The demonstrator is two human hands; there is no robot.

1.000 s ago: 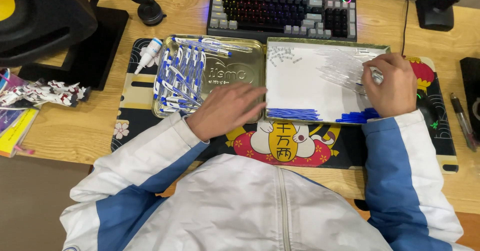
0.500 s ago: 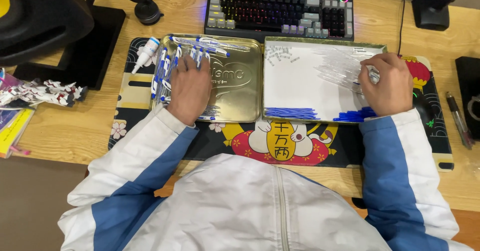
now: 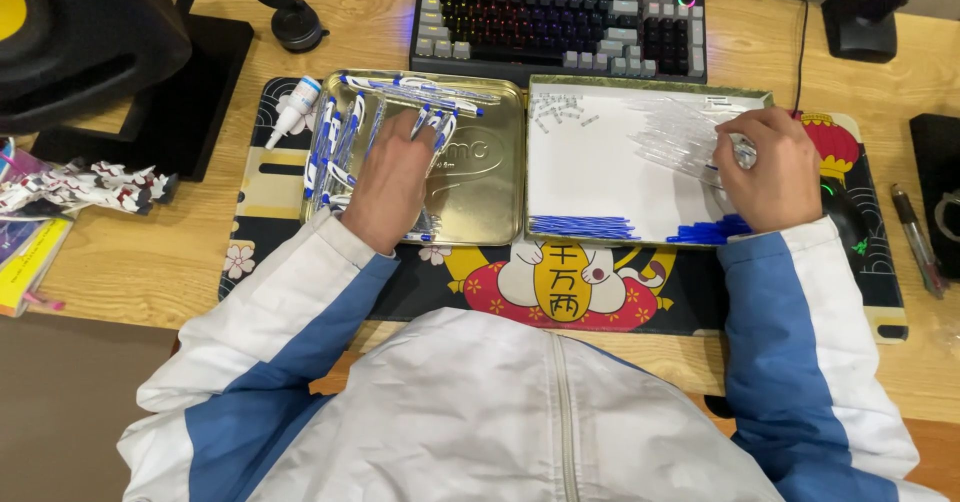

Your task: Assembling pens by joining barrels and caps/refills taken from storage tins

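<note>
Left hand (image 3: 392, 177) rests flat on finished pens (image 3: 335, 147) in the gold tray (image 3: 490, 207); right hand (image 3: 770, 167) grasps clear tubes (image 3: 675, 132) (blue refills (image 3: 585, 227) remain unused).

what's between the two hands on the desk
In the head view, between the left hand and the right hand lie bare gold tray floor, the trays' adjoining rims, and the white tray with clear tubes and blue refills.

Keyboard (image 3: 560, 24), glue bottle (image 3: 293, 108), black pen (image 3: 915, 238).
</note>
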